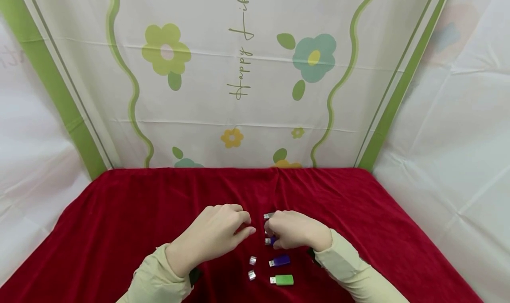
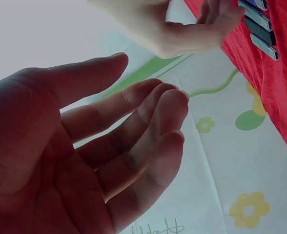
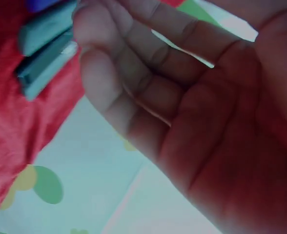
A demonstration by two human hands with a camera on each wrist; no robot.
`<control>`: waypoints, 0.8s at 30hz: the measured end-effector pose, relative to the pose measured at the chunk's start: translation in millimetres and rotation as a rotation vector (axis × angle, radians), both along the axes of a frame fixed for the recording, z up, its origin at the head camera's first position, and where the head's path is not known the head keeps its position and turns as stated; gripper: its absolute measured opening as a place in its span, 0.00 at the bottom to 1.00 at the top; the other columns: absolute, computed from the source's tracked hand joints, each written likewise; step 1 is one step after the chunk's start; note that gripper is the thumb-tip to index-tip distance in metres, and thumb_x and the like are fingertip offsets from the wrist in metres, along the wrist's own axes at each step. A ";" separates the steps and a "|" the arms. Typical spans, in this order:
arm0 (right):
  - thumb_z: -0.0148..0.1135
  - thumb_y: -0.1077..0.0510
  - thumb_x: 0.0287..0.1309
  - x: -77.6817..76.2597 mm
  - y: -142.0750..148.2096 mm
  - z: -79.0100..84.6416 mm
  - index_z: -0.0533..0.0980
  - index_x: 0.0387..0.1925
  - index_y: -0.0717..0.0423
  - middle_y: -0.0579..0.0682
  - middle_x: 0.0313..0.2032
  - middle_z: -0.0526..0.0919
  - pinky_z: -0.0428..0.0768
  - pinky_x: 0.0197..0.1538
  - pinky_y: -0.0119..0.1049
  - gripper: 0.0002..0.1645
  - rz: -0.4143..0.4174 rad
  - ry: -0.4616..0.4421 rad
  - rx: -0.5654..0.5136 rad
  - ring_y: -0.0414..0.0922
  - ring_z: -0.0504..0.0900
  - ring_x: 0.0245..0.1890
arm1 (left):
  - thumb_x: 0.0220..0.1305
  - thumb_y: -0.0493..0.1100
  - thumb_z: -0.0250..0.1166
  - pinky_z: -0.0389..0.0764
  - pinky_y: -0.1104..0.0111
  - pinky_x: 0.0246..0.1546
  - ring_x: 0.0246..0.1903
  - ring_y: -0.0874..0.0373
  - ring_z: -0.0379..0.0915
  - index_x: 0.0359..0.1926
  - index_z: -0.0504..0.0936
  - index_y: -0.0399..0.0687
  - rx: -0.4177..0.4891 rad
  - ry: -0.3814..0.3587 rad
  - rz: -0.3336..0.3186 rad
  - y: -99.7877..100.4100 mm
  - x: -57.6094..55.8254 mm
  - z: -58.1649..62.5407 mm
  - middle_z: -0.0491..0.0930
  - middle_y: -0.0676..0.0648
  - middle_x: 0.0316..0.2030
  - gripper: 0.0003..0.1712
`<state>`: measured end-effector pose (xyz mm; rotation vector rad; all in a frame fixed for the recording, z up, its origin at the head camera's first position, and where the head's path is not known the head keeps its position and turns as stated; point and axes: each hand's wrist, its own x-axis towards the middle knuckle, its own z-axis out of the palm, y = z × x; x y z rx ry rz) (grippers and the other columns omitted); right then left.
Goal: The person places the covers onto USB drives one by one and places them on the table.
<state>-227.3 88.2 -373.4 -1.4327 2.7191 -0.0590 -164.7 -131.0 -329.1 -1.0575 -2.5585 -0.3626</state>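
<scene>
USB flash drives lie in a column on the red cloth, among them a green one (image 1: 284, 280), a purple one (image 1: 281, 261) and another purple one (image 1: 272, 241) partly beneath my right hand (image 1: 296, 230). That hand hovers palm down over the upper drives, fingers bent and thumb apart, hiding some of them. Beyond its fingertips shows the metal end of a drive (image 1: 268, 215). Grey drive (image 3: 48, 29) and dark drive (image 3: 48, 63) lie by its fingertips in the right wrist view. My left hand (image 1: 217, 230) holds nothing, its fingers loosely bent above the cloth.
Two small silver pieces (image 1: 253, 260) lie left of the drives, between my forearms. Red cloth (image 1: 139, 214) covers the table. A white curtain (image 1: 207, 90) printed with flowers stands behind it, with white sheets (image 1: 450, 170) along both sides.
</scene>
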 end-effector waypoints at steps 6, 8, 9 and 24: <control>0.80 0.59 0.40 19.4 -1.0 8.8 0.80 0.23 0.48 0.34 0.16 0.67 0.67 0.22 0.24 0.12 0.021 -0.062 0.068 0.31 0.63 0.17 | 0.60 0.45 0.71 0.69 0.76 0.17 0.18 0.68 0.67 0.30 0.86 0.49 -0.011 -0.018 0.002 0.3 -0.8 -1.5 0.77 0.55 0.26 0.06; 0.80 0.58 0.40 24.0 -1.6 9.8 0.80 0.23 0.48 0.35 0.16 0.68 0.67 0.22 0.24 0.13 0.037 -0.052 0.078 0.32 0.63 0.17 | 0.60 0.45 0.72 0.69 0.75 0.17 0.18 0.67 0.67 0.30 0.86 0.49 -0.014 -0.033 0.005 -0.3 -1.2 -1.9 0.78 0.55 0.26 0.06; 0.81 0.58 0.40 25.7 -1.2 9.9 0.81 0.24 0.48 0.35 0.18 0.70 0.68 0.23 0.24 0.13 0.044 -0.037 0.074 0.32 0.65 0.18 | 0.59 0.45 0.72 0.70 0.75 0.17 0.19 0.67 0.68 0.30 0.86 0.49 -0.017 -0.038 0.006 -0.3 -1.6 -2.2 0.78 0.55 0.26 0.05; 0.76 0.61 0.39 26.8 18.6 -15.6 0.78 0.22 0.45 0.36 0.23 0.71 0.69 0.24 0.23 0.12 0.217 0.211 0.111 0.30 0.64 0.20 | 0.60 0.45 0.71 0.70 0.73 0.17 0.19 0.66 0.67 0.30 0.85 0.50 -0.049 -0.058 0.022 -0.4 -2.1 -3.3 0.78 0.55 0.26 0.06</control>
